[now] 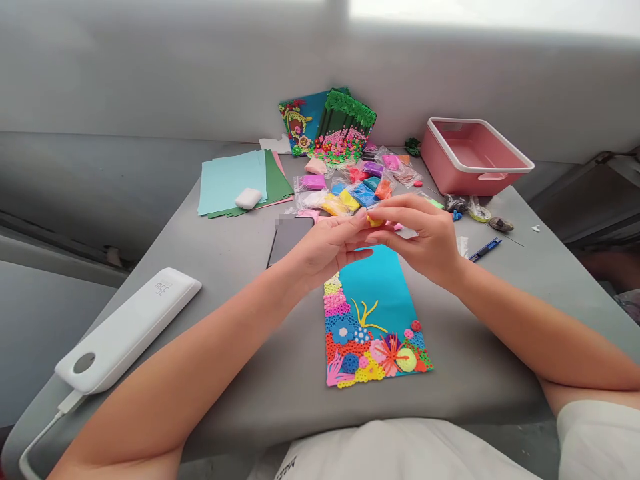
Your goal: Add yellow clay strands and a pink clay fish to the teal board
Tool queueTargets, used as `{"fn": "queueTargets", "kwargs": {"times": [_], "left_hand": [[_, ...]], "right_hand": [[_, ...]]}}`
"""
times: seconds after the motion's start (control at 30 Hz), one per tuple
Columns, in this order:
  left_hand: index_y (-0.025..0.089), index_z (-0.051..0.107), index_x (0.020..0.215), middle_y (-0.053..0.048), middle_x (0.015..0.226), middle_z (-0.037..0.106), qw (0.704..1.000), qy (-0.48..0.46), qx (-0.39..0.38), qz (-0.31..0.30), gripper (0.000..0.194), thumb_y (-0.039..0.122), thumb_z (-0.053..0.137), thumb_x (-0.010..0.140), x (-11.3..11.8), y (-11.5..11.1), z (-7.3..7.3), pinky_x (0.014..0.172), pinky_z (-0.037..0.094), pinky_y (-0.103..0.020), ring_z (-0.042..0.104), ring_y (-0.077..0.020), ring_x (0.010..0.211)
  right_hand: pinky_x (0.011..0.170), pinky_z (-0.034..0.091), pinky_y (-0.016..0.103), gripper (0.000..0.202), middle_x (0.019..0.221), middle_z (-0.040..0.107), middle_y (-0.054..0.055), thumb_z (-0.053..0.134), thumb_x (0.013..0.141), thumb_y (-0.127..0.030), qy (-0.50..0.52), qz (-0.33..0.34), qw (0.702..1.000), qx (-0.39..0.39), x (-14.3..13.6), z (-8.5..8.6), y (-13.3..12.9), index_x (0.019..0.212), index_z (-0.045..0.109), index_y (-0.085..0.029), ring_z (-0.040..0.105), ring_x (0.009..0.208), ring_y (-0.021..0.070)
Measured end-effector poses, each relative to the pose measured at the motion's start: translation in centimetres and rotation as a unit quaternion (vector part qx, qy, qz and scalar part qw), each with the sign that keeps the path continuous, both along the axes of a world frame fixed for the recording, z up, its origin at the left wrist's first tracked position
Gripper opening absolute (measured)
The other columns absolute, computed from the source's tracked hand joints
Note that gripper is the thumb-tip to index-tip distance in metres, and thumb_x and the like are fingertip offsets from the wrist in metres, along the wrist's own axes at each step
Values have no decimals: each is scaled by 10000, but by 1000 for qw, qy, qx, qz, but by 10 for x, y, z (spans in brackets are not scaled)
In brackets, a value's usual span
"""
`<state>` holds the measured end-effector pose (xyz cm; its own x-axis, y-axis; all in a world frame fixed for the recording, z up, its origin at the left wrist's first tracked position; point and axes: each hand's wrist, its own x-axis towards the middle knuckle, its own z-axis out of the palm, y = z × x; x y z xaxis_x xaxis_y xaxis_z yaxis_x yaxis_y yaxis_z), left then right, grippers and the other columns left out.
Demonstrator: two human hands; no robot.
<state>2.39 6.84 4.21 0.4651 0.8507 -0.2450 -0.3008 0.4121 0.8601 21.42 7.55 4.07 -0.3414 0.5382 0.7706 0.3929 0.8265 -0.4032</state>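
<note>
A small lump of yellow modelling clay is pinched between my two hands above the table. My left hand has its thumb and forefinger closed at the clay's left side, with the lower fingers stretched out. From the other side, the fingertips of my right hand close on the same lump and partly hide it. Below them lies a blue card decorated along its left and bottom edges with colourful clay rings, flowers and balls. Yellow clay strands branch upward on its blue ground.
Behind my hands are several bags of coloured clay and two finished clay pictures. A pink basket stands back right, near a blue cutter. Paper sheets, a white case, a phone and a power bank lie left.
</note>
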Motion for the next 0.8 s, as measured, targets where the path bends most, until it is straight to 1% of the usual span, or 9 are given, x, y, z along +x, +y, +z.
{"fn": "queueTargets", "kwargs": {"times": [0.1, 0.17, 0.3, 0.4, 0.47, 0.57, 0.63, 0.7, 0.8], "left_hand": [[219, 788, 901, -25, 964, 749, 1000, -9, 13, -2, 331, 518, 826, 766, 2, 0, -2, 902, 477, -310, 663, -170, 998], [228, 794, 895, -24, 998, 750, 999, 1, 34, -7, 330, 528, 825, 761, 2, -1, -3, 927, 467, -315, 660, -173, 1022], [244, 805, 894, -22, 982, 756, 997, 35, 63, -4, 338, 537, 842, 731, 0, -1, -2, 961, 457, -345, 664, -186, 1022], [261, 809, 896, -16, 952, 761, 995, 56, 76, 15, 325, 533, 849, 723, -1, -2, -1, 926, 475, -331, 672, -177, 991], [261, 808, 879, -26, 943, 771, 992, 79, 90, 33, 336, 550, 848, 712, -1, -1, -3, 893, 486, -320, 675, -184, 987], [247, 805, 880, -54, 1004, 785, 988, 105, 99, 60, 367, 570, 841, 708, -1, 0, -4, 879, 498, -318, 676, -196, 1000], [233, 800, 916, -68, 1088, 781, 989, 100, 96, 56, 383, 565, 830, 728, -1, 0, -3, 897, 504, -322, 679, -202, 1031], [220, 793, 975, -84, 1180, 762, 992, 82, 92, 31, 426, 591, 790, 766, -1, 0, -2, 911, 511, -333, 682, -217, 1075], [207, 782, 1025, -103, 1243, 739, 995, 56, 81, 2, 518, 668, 716, 798, 0, -3, 1, 906, 524, -355, 694, -246, 1084]], "right_hand": [[782, 620, 283, 153, 1010, 784, 60, 690, 913, -154, -4, -15, 999, 35, -2, -1, -3, 1013, 780, -225, 742, 884, 155], [789, 618, 290, 175, 989, 791, 44, 679, 911, -127, 12, -8, 999, 43, -2, -1, -4, 1006, 773, -241, 748, 883, 157], [749, 613, 306, 151, 942, 797, 28, 712, 895, -160, 42, 18, 998, 33, -1, 1, -5, 1014, 745, -246, 750, 831, 165], [793, 625, 318, 105, 940, 805, 10, 668, 933, -200, 2, 15, 999, 29, 1, 4, -6, 982, 741, -258, 765, 885, 169], [811, 627, 328, 123, 927, 808, 1, 633, 954, -215, -19, 11, 999, 26, 2, 5, -6, 958, 745, -268, 767, 903, 170], [777, 621, 336, 151, 899, 804, 1, 615, 963, -224, -5, -28, 1000, 13, 5, 7, -4, 937, 755, -273, 757, 833, 164], [783, 616, 353, 151, 886, 801, 1, 625, 960, -229, 14, -59, 998, 8, 7, 6, -2, 932, 764, -281, 748, 827, 171], [853, 610, 392, 137, 956, 804, 6, 655, 943, -233, 21, -67, 998, 10, 9, 5, 1, 921, 774, -297, 743, 896, 190], [887, 609, 416, 136, 1180, 768, 43, 676, 926, -217, 8, -34, 999, 24, 8, 0, 6, 929, 786, -297, 717, 1016, 211]]}}
